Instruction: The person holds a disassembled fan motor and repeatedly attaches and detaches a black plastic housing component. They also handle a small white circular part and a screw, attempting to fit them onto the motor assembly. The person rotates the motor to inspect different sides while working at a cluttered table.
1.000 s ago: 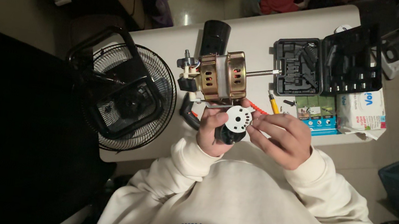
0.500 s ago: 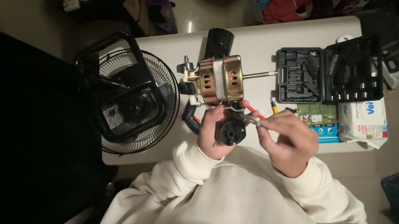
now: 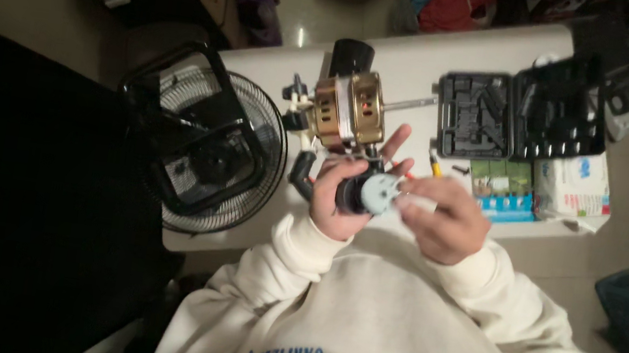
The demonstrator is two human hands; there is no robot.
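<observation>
The fan cage (image 3: 203, 153) lies off on the table (image 3: 430, 53), the bare motor (image 3: 348, 112) beside it, so stripping looks largely done. My left hand (image 3: 340, 201) wraps the small black part (image 3: 365, 192) above the table edge; my right hand (image 3: 444, 219) pinches its pale cap.

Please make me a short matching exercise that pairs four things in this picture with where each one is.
Things:
1. fan motor
2. fan guard
3. tool case
4. round black part

Places:
A. open, at the table's right end
B. held in the left hand
C. hanging over the table's left edge
D. on the table, just beyond the hands

Pairs: 1-D, 2-C, 3-A, 4-B
</observation>
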